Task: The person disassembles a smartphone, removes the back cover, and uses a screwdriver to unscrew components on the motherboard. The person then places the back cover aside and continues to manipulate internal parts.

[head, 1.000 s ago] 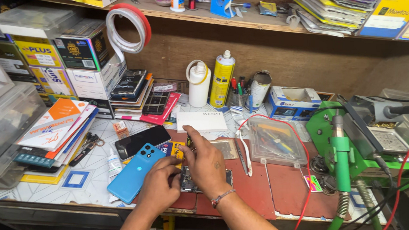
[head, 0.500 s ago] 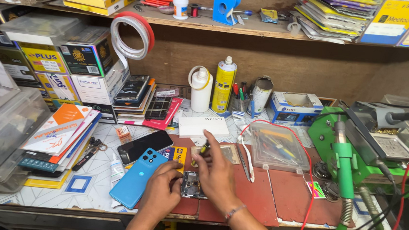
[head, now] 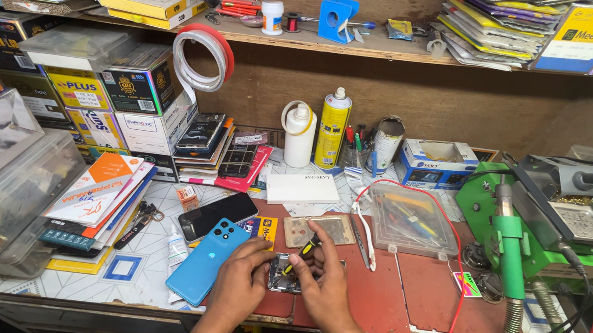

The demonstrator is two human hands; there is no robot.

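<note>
Near the desk's front edge, the left hand (head: 241,282) grips the opened phone (head: 284,275) – the right hand (head: 326,285) grasps a yellow-handled screwdriver (head: 302,253); the tip is best kept vertical, with light pressure.

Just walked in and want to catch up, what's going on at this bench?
A person is bent over an opened phone on the red mat. The left hand steadies it, and the right hand holds a small yellow-handled screwdriver over it. A blue phone lies just to the left, with a black phone behind it.
</note>
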